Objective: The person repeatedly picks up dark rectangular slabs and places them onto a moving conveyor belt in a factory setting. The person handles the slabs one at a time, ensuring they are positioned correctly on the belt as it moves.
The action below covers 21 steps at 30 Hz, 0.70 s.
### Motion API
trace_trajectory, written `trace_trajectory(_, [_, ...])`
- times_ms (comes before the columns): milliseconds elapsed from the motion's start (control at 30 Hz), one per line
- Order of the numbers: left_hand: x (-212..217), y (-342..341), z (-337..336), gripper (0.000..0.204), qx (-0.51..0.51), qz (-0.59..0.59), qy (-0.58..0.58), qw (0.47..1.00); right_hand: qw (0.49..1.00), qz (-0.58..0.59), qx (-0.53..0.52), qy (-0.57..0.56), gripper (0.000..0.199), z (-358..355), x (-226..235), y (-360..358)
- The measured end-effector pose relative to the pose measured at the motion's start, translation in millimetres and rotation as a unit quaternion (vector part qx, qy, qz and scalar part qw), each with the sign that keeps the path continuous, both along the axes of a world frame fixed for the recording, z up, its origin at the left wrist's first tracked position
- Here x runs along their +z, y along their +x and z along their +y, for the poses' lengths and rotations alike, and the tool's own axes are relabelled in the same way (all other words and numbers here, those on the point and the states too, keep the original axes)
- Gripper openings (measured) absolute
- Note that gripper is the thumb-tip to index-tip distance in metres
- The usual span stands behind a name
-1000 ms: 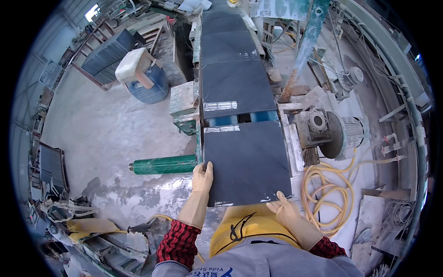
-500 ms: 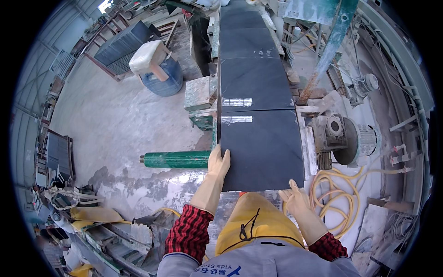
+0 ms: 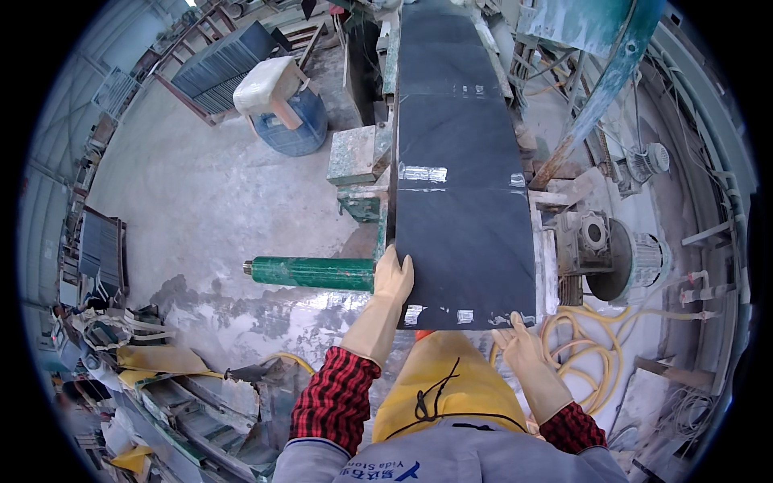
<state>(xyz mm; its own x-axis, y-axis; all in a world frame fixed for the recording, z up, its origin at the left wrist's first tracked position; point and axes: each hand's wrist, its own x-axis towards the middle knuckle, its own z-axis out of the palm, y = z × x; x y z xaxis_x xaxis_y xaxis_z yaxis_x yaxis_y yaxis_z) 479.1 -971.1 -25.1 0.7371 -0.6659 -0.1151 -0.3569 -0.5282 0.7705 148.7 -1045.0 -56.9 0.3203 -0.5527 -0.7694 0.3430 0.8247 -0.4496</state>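
A dark grey stone slab lies flat in front of me, the nearest in a row of like slabs on a long, narrow bed. My left hand, in a cream rubber glove, grips its left edge, thumb apart on the slab's side. At the near right corner my right hand, gloved alike, has its thumb up against the edge. The other right fingers curl below the corner and are partly hidden. Behind the nearest slab lies a second slab, close against it. Pale glints show along the front edge.
A green roller sticks out left of the bed. Farther left stand a blue drum and a rack of slabs. To the right are a motor and a coiled yellow hose. Scrap lies lower left.
The view has shifted, so the bed sits farther right. The dark line between the two nearest slabs has thinned, and glints now show at the front edge. Both hands stay at the slab's edges.
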Motion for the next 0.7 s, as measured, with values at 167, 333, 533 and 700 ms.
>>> trace_trajectory(167, [-16.8,3.7,-4.1,0.034,-0.002,-0.003,-0.008,1.0,1.0,-0.018,-0.017,-0.008,0.037,-2.1,2.4,0.9])
trace_trajectory(333, [-13.9,5.4,-8.8,0.033,-0.011,-0.01,-0.008,1.0,0.999,-0.036,-0.024,0.026,0.055,-11.9,-1.3,1.3])
trace_trajectory(533, [-7.8,6.8,-9.1,0.033,-0.008,0.004,0.003,1.0,1.0,0.009,-0.019,-0.009,0.034,-7.3,19.1,18.2])
trace_trajectory(700, [-10.3,8.7,-11.2,0.037,-0.005,-0.004,0.008,1.0,1.0,-0.009,-0.022,-0.004,0.052,-9.8,2.5,12.2])
